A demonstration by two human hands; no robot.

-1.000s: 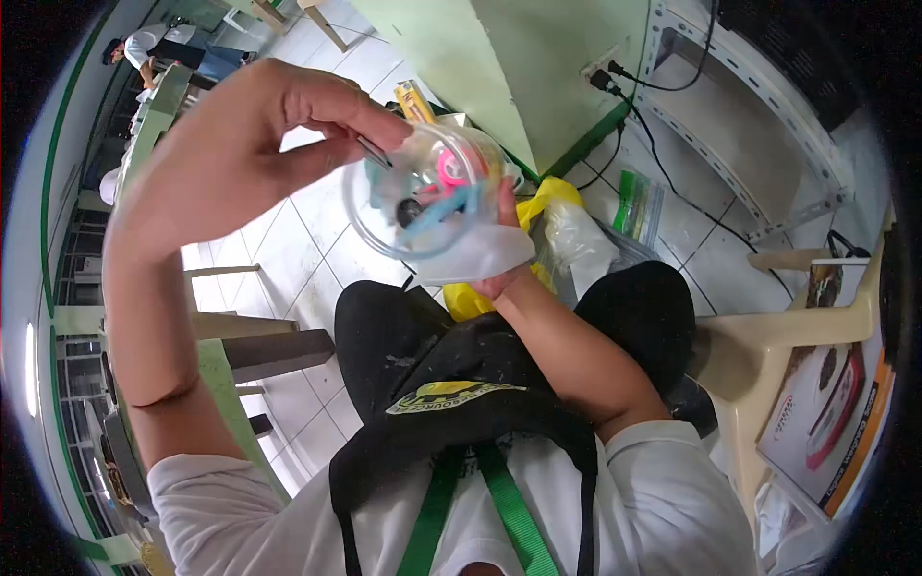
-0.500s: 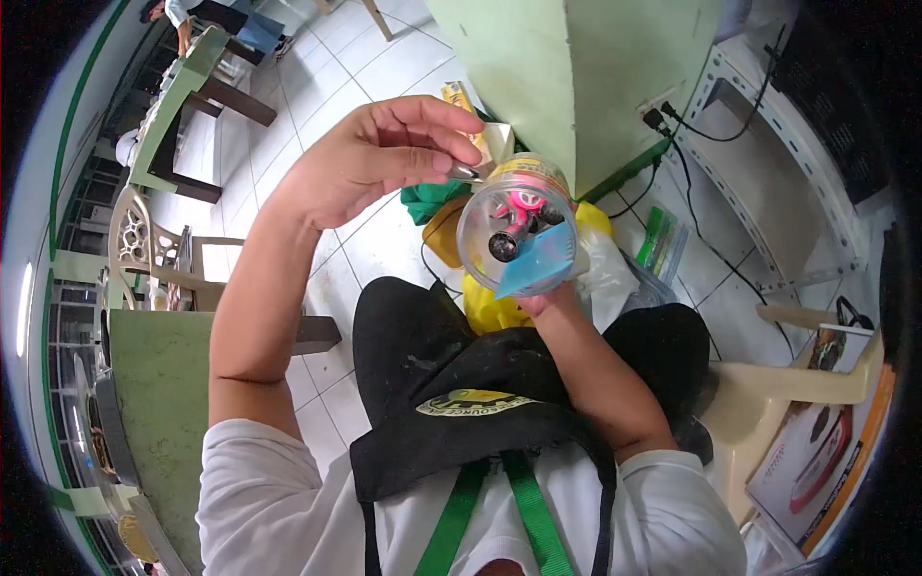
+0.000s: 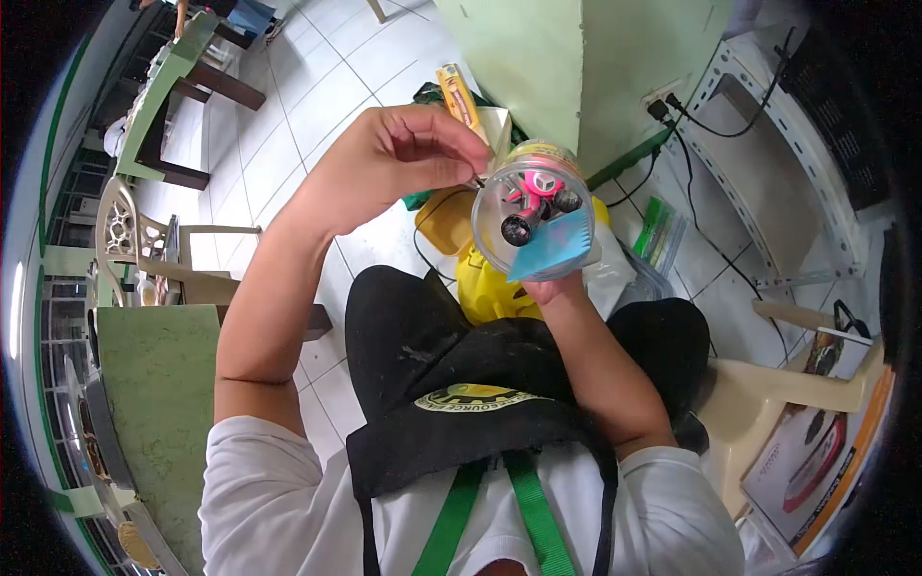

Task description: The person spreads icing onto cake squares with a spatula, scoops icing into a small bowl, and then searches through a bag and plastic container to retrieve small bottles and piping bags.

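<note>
My right hand [image 3: 552, 289] holds up a clear plastic jar [image 3: 487, 245] from below, its open mouth tilted toward me. In the jar lie pink-and-black nozzle-like pieces [image 3: 520, 227] and a blue toothed scraper [image 3: 552, 252]. My left hand [image 3: 423, 163] is beside the jar's left rim, thumb and forefinger pinched together. At those fingertips shows the end of a small, dark metallic piece; most of it is hidden, and its kind cannot be made out.
Below the jar is a yellow plastic bag [image 3: 485, 293], with a yellow box [image 3: 459, 96] farther off. A green pillar [image 3: 519, 58] stands ahead. To the right are a cream plastic chair [image 3: 759, 394] and black cables [image 3: 706, 202]. A green table [image 3: 158, 403] is at left.
Both hands and the jar have shifted slightly right in view. The metallic piece at my left fingertips shows less than before. My right hand keeps its hold on the jar.
</note>
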